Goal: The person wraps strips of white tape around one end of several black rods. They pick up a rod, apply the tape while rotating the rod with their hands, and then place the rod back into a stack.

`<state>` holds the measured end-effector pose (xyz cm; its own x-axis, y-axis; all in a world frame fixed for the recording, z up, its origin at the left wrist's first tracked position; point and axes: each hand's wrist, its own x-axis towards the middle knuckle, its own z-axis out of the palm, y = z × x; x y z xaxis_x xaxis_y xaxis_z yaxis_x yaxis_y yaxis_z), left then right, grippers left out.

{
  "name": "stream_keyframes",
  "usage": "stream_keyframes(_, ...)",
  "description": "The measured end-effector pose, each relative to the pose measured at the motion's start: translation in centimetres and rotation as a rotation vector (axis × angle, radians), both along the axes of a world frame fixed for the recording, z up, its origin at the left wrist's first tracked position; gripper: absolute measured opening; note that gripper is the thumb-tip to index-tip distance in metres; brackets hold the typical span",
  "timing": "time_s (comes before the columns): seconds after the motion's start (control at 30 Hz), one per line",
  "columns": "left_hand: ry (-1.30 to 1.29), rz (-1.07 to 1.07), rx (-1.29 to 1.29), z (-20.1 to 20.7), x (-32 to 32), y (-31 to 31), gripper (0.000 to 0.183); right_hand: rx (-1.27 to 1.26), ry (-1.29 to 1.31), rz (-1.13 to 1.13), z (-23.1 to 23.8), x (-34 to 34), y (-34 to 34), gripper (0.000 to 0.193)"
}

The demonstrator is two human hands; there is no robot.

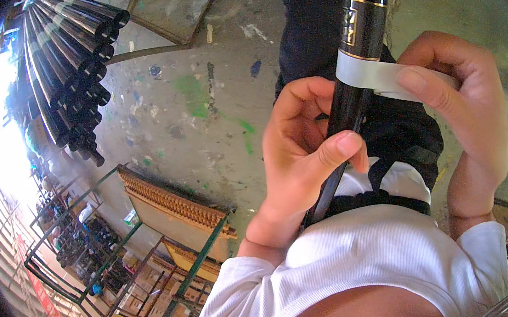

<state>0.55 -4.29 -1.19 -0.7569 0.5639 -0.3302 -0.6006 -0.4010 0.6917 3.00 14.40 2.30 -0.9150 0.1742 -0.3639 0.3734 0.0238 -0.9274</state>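
Open floor (227, 67) past edge of tube (347, 106), left fingers (314, 88) curled around it, right fingers (443, 43) pinching tape (356, 72)

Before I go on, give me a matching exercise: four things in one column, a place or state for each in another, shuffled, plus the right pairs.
Things
1. Left hand
2. Right hand
3. Tape
4. Tubes

Places and states
A. Pinching a white strip
B. Black, bunched at the picture's upper left
C. Around the pole
D. White, stuck out sideways from the pole

Pairs: 1-C, 2-A, 3-D, 4-B
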Motion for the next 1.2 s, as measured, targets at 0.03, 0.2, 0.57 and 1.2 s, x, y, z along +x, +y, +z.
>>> stream_keyframes(0.03,0.007,-0.013,0.000,0.0,-0.1,0.1,0.047,-0.012,0.007,0.000,-0.2,0.0,0.0,0.026)
stream_keyframes(0.2,0.043,-0.063,-0.013,0.2,-0.4,0.2,0.048,-0.031,0.055,0.001,-0.8,0.1,0.1,0.031)
stream_keyframes(0.57,0.512,-0.133,-0.335,-0.5,0.2,0.1,0.056,-0.158,0.165,-0.007,-2.7,-0.2,-0.9,0.039)
stream_keyframes(1.2,0.046,0.044,-0.092,1.4,0.6,0.4,0.057,-0.309,0.174,0.105,-3.3,-1.0,-0.6,0.024)
